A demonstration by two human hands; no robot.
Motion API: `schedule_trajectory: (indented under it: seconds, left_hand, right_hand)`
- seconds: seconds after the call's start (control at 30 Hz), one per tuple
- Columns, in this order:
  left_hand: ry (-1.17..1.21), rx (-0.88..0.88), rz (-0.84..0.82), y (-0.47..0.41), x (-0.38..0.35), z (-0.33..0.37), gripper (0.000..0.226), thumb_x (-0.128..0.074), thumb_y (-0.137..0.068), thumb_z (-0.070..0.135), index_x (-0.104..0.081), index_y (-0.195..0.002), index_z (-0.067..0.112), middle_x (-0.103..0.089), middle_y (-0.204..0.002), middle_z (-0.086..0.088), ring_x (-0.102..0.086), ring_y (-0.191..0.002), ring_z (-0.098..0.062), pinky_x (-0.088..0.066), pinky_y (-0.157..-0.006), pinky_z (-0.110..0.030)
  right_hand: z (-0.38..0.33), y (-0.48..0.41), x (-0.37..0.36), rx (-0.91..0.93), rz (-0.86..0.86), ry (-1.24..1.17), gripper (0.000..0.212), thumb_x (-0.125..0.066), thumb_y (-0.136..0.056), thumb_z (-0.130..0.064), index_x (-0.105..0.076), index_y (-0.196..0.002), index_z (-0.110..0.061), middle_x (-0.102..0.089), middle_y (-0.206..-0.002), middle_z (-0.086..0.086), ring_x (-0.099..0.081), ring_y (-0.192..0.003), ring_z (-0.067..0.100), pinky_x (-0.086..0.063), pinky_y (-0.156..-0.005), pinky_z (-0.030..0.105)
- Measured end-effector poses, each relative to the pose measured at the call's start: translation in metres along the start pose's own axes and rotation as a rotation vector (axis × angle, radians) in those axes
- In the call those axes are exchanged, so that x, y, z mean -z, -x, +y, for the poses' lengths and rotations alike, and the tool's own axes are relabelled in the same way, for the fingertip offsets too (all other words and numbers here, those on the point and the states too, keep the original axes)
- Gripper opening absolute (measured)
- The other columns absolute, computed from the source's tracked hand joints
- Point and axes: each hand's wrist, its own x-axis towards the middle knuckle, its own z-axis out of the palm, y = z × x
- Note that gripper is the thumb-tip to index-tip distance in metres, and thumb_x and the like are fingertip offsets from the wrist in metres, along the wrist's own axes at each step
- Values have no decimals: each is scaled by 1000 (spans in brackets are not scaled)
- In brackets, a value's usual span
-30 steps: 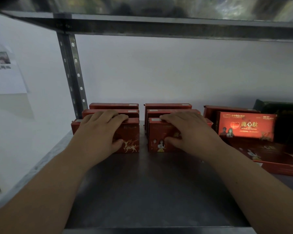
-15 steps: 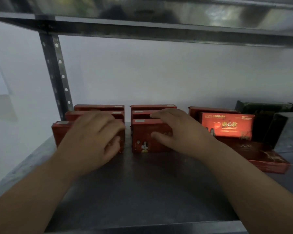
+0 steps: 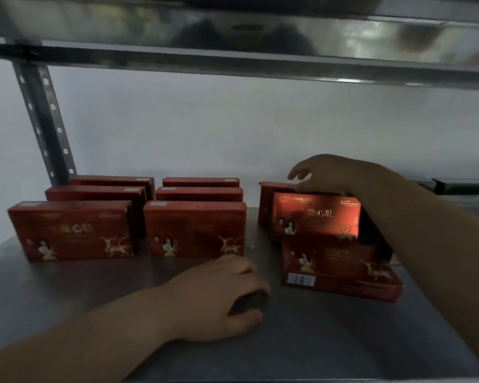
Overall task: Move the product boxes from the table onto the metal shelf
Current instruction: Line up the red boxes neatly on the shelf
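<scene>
Dim metal shelf (image 3: 315, 341) against a white wall, with another shelf level overhead and a perforated upright post (image 3: 43, 120) at the back left. All the red product boxes in view were already on the shelf. Closest to the post stood a row of three, one behind the other, front box (image 3: 72, 230) facing me. Next out from the post was a second row of three (image 3: 195, 229), just beside the first. Further from the post was a brighter upright box (image 3: 315, 214) with another (image 3: 274, 200) right behind it and a flat one (image 3: 340, 269) lying in front.

The right hand (image 3: 332, 174) sat on top of the brighter box, fingers bent, forefinger lifted; couldn't tell if it actually gripped. The left hand (image 3: 224, 297) rested on the shelf in front of the second row, loosely curled, nothing in it. Farthest from the post sat some dark boxes (image 3: 465, 186).
</scene>
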Motion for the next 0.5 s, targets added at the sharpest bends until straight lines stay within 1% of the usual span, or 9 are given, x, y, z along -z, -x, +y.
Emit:
schedule_trajectory:
  seconds: [0.03, 0.1, 0.2, 0.27, 0.37, 0.5]
  left_hand:
    - [27, 20, -19, -3, -1, 1, 44, -48, -93, 58, -46, -133, 40, -39, -131, 15, -37, -123, -1, -35, -105, -22]
    - [81, 59, -47, -7, -3, 3, 41, -51, -93, 57, -45, -131, 43, -36, -128, 19, -33, -123, 4, -34, -105, -20]
    - [159, 112, -44, -10, -3, 4, 36, -54, -93, 53, -48, -128, 45, -36, -123, 23, -34, -121, 5, -34, -103, -18]
    - [185, 137, -38, -9, -2, 4, 33, -55, -93, 50, -51, -126, 45, -37, -121, 25, -36, -121, 5, -34, -101, -16]
    - [185, 154, -39, -8, -3, 3, 33, -55, -93, 48, -51, -126, 47, -38, -124, 25, -38, -123, 4, -37, -102, -20]
    - [209, 170, -43, -9, -3, 5, 33, -56, -93, 47, -52, -126, 47, -39, -125, 26, -39, -124, 2, -38, -103, -25]
  right_hand:
    - [4, -5, 1, 9, -22, -11, 41, -66, -94, -38, -60, -133, -32, -62, -130, -6, -59, -115, 15, -44, -93, 30]
    - [10, -16, 2, 29, -56, -38, 35, -70, -90, -40, -63, -124, -38, -67, -122, -11, -62, -108, 12, -49, -94, 33]
    - [13, -29, 2, 69, -108, -36, 36, -77, -82, -34, -66, -116, -42, -70, -108, -16, -64, -100, 10, -54, -92, 39]
    - [11, -35, 0, 105, -93, -15, 38, -78, -81, -28, -66, -115, -40, -68, -107, -16, -63, -97, 11, -56, -89, 39]
    - [7, -44, -4, 156, -52, -22, 37, -76, -81, -22, -67, -115, -36, -68, -108, -13, -62, -99, 12, -53, -88, 35]
    - [4, -52, -10, 194, -24, -24, 38, -72, -84, -21, -65, -119, -34, -66, -111, -11, -60, -102, 15, -48, -81, 30]
